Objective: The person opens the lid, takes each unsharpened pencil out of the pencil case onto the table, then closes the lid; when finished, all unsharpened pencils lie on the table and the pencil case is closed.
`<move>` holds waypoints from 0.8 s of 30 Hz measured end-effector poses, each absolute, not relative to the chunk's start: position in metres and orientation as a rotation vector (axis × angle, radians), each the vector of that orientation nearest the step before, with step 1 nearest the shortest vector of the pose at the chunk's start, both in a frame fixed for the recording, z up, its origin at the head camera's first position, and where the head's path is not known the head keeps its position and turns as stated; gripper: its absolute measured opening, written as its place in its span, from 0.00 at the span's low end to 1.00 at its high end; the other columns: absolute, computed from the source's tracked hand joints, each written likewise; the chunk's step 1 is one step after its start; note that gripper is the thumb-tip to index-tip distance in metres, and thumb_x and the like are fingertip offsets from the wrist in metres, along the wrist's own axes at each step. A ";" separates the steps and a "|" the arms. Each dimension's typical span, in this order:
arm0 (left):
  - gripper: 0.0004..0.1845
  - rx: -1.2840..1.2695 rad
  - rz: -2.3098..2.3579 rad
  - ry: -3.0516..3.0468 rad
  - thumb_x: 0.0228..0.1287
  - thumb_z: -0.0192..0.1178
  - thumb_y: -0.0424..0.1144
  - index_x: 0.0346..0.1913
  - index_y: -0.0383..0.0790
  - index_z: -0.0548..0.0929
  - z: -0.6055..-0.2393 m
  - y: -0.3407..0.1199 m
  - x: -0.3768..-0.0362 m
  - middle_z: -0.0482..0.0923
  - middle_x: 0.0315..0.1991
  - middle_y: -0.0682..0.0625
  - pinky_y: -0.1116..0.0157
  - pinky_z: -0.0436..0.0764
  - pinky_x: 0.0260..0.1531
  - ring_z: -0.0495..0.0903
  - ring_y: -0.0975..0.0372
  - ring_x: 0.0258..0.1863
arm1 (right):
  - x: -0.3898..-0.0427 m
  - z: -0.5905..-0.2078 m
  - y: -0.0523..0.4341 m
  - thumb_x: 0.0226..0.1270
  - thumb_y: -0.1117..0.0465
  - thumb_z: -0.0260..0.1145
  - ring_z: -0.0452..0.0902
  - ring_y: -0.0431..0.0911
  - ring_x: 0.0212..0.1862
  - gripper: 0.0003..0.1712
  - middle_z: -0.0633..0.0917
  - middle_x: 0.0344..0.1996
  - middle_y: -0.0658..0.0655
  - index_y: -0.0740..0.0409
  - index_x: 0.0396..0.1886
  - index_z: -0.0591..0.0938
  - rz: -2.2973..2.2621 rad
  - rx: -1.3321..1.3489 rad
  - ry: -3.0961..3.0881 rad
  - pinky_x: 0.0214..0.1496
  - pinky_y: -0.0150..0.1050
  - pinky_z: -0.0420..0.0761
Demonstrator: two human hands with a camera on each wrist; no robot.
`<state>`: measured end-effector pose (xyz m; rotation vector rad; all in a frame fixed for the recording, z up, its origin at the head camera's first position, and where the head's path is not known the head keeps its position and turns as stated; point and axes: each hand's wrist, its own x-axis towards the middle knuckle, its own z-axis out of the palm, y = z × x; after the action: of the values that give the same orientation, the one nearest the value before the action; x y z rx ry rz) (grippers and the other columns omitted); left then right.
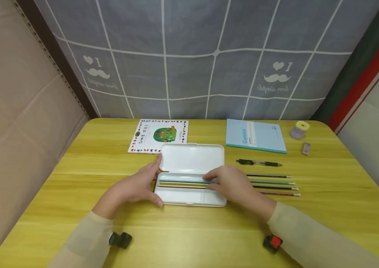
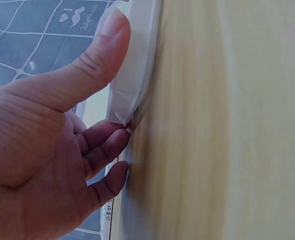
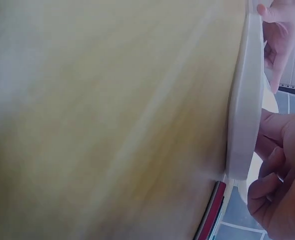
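Note:
A white pencil case [image 1: 180, 197] lies with its lid [image 1: 192, 158] folded back in the middle of the table. Inside, several pencils [image 1: 182, 184], green, yellow and brownish, lie lengthwise. At the case's left end, my left hand [image 1: 135, 186] grips it, thumb by the front corner and fingers toward the hinge side. The left wrist view shows its thumb [image 2: 112, 45] along the case wall and fingertips low at the corner. My right hand [image 1: 233, 184] reaches over the right end and pinches the pencils between thumb and fingers; it hides their right ends.
Right of the case lie several more pencils [image 1: 273, 188] in a row, with a black pen [image 1: 259, 163] behind them. A blue notebook [image 1: 266, 136], a yellow-topped round container [image 1: 299, 130] and a small eraser-like block [image 1: 306, 149] are farther back. A picture book [image 1: 145, 136] lies behind the lid.

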<state>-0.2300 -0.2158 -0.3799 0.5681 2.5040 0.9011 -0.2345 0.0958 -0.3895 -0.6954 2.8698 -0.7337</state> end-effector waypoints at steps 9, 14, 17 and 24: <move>0.82 0.562 0.900 2.524 0.41 0.85 0.50 0.83 0.35 0.28 -0.384 -0.215 -0.228 0.73 0.57 0.47 0.46 0.60 0.73 0.67 0.52 0.63 | -0.236 -0.393 0.095 0.59 0.59 0.82 0.86 0.41 0.47 0.11 0.91 0.40 0.43 0.48 0.42 0.94 -0.790 -0.641 2.845 0.52 0.43 0.84; 0.81 0.561 0.887 2.530 0.42 0.85 0.50 0.83 0.36 0.28 -0.383 -0.215 -0.227 0.73 0.59 0.46 0.46 0.62 0.73 0.68 0.52 0.63 | -0.237 -0.395 0.097 0.60 0.60 0.81 0.84 0.37 0.40 0.08 0.90 0.35 0.41 0.47 0.39 0.94 -0.862 -0.678 2.821 0.45 0.40 0.83; 0.81 0.561 0.878 2.536 0.43 0.85 0.50 0.83 0.36 0.29 -0.382 -0.214 -0.226 0.73 0.59 0.46 0.46 0.62 0.73 0.68 0.52 0.63 | -0.237 -0.397 0.098 0.61 0.60 0.80 0.82 0.35 0.38 0.06 0.90 0.33 0.40 0.46 0.37 0.94 -0.882 -0.714 2.817 0.42 0.38 0.82; 0.81 0.564 0.860 2.547 0.43 0.85 0.50 0.83 0.35 0.29 -0.382 -0.215 -0.226 0.74 0.58 0.48 0.47 0.62 0.73 0.69 0.52 0.63 | -0.233 -0.398 0.104 0.61 0.59 0.80 0.84 0.36 0.39 0.05 0.89 0.34 0.39 0.44 0.36 0.94 -0.959 -0.823 2.866 0.43 0.38 0.83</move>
<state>-0.2257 -0.2148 -0.3823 0.5636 2.5469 0.8598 -0.2331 0.1036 -0.3981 -0.8231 2.8662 -0.9592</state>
